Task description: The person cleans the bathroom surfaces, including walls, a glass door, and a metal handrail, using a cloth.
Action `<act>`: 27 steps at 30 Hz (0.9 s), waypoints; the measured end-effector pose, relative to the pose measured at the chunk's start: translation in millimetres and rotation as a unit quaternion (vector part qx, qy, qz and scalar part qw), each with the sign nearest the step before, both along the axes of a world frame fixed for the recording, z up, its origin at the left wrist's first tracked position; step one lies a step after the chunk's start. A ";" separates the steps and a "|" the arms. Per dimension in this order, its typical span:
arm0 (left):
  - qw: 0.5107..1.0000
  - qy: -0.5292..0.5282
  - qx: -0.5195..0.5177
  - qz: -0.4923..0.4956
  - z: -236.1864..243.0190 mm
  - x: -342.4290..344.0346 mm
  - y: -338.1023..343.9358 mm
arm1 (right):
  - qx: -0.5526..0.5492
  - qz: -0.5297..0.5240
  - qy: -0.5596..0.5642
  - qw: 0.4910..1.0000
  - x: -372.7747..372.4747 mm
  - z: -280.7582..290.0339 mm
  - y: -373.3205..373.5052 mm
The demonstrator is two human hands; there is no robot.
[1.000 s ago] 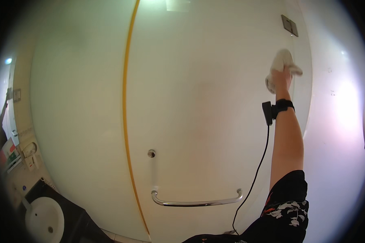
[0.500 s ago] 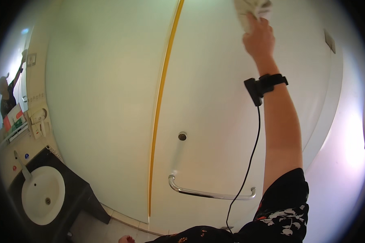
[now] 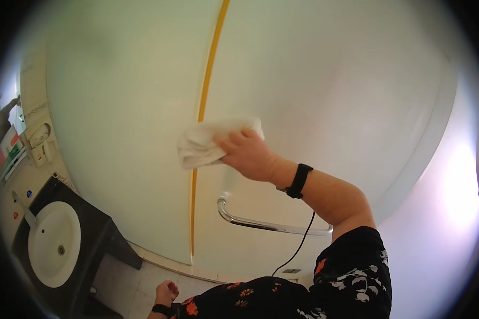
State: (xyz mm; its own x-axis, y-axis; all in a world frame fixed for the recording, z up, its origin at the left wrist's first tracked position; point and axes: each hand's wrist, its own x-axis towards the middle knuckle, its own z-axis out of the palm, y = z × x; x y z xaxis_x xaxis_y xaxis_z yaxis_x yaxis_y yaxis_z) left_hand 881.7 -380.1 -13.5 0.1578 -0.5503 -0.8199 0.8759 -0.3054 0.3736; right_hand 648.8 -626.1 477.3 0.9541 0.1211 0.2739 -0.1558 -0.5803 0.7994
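Observation:
My right hand (image 3: 249, 155) presses a folded white cloth (image 3: 202, 142) against the frosted glass door (image 3: 303, 106), its fingers closed on the cloth's right end. The cloth lies across the yellow strip (image 3: 214, 48) that runs down the glass, covering part of it. Below the cloth, a chrome bar handle (image 3: 255, 224) is fixed to the door. Low in the view, my left hand (image 3: 166, 292) hangs by my body with its fingers curled in, and I see nothing in them.
At the lower left, a white oval basin (image 3: 56, 244) with a tap (image 3: 25, 209) is set in a dark counter (image 3: 98, 228). A hair dryer (image 3: 40, 137) hangs on the wall above. A thin black cable (image 3: 299, 247) runs down from my right wrist. Tiles (image 3: 117, 276) cover the floor.
My right hand has swept the cloth down and left, from high on the right of the door to the yellow strip, and my elbow has bent. More of my left hand shows.

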 end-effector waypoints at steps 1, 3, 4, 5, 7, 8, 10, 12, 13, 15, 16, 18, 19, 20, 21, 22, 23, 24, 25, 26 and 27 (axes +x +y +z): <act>1.000 -0.004 0.002 -0.002 -1.4 -2.5 -0.6 | 0.019 0.000 -0.042 0.999 -10.3 6.4 0.7; 1.000 -0.002 -0.003 -0.025 -13.0 -2.7 -6.5 | 0.058 0.018 -0.121 0.991 -35.1 23.3 2.8; 0.999 -0.001 -0.011 -0.041 -16.6 -5.3 -8.9 | 0.048 0.038 -0.171 0.983 -50.9 33.6 3.1; 0.999 0.000 -0.008 -0.047 -15.0 -9.4 -13.4 | 0.038 0.061 -0.219 0.973 -71.1 44.7 2.4; 0.997 -0.011 -0.036 -0.063 -8.8 -20.5 -19.9 | -0.022 0.012 -0.295 0.955 -121.4 60.2 0.7; 0.996 -0.004 -0.052 -0.072 -10.6 -23.9 -21.1 | -0.050 -0.054 -0.345 0.936 -147.2 65.2 5.0; 0.995 -0.017 -0.050 -0.079 -12.7 -33.0 -30.1 | -0.109 -0.123 -0.447 0.879 -207.2 62.7 6.5; 0.991 -0.042 -0.067 -0.111 -3.6 -39.1 -33.9 | -0.123 -0.217 -0.523 0.815 -271.0 48.5 11.0; 0.991 -0.041 -0.063 -0.112 0.6 -40.7 -37.3 | -0.137 -0.253 -0.556 0.780 -309.0 35.6 9.1; 0.993 -0.031 -0.035 -0.104 -1.4 -45.1 -36.8 | -0.101 -0.304 -0.655 0.685 -354.9 3.7 11.3; 0.992 -0.034 -0.035 -0.112 -7.7 -44.3 -34.3 | -0.094 -0.299 -0.698 0.644 -380.3 -14.7 6.2; 0.993 -0.034 -0.031 -0.104 -7.7 -46.2 -26.4 | -0.026 -0.270 -0.805 0.528 -387.2 -42.5 6.9; 0.993 -0.037 -0.040 -0.107 -4.0 -44.8 -26.3 | -0.012 -0.237 -0.811 0.535 -410.1 -63.7 1.2; 0.992 -0.044 -0.047 -0.112 5.2 -46.1 -25.1 | 0.032 -0.180 -0.853 0.488 -401.6 -76.1 3.0; 0.993 -0.043 -0.041 -0.107 11.1 -47.9 -23.4 | 0.077 -0.121 -0.888 0.438 -385.0 -88.1 4.6; 0.993 -0.050 -0.031 -0.100 16.7 -48.8 -22.4 | 0.097 -0.082 -0.892 0.433 -376.4 -105.8 2.2; 0.994 -0.056 -0.022 -0.094 18.9 -49.6 -18.5 | 0.116 -0.043 -0.895 0.428 -365.5 -122.3 -1.1; 0.994 -0.050 -0.027 -0.092 12.5 -46.4 -14.9 | 0.144 -0.005 -0.887 0.438 -344.7 -136.2 -3.6; 0.995 -0.050 -0.023 -0.089 10.9 -46.1 -11.1 | 0.172 0.033 -0.878 0.446 -319.9 -148.9 -3.8; 0.993 -0.059 -0.026 -0.094 11.5 -44.0 -9.1 | 0.186 0.020 -0.865 0.466 -292.4 -157.3 -1.3; 0.992 -0.068 -0.030 -0.099 12.9 -41.2 -6.4 | 0.202 0.008 -0.851 0.485 -262.6 -164.6 0.9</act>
